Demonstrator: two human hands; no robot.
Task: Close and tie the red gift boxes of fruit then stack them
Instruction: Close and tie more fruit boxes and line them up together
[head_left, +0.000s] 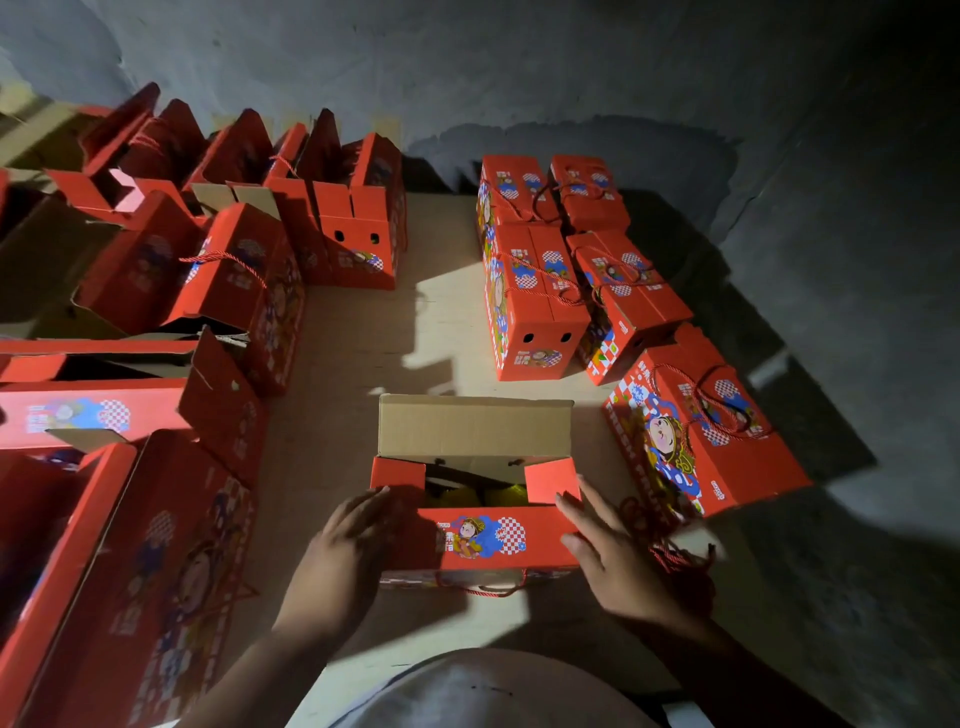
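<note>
A red gift box (483, 538) stands on the floor right in front of me, partly closed. Its near flap is folded down, its far brown flap (474, 426) stands up, and both small side flaps are folded in. Yellow fruit (506, 493) shows through the gap. My left hand (347, 545) presses flat on the box's left end with straight fingers. My right hand (602, 540) lies flat against the right end. A red cord (483, 590) hangs along the box's near side.
Several closed, tied red boxes (540, 291) stand stacked at the back right, with one more (701, 431) close on the right. Open red boxes (218, 280) crowd the left side and back left. Loose red cord (675, 556) lies beside my right hand. Grey wall behind.
</note>
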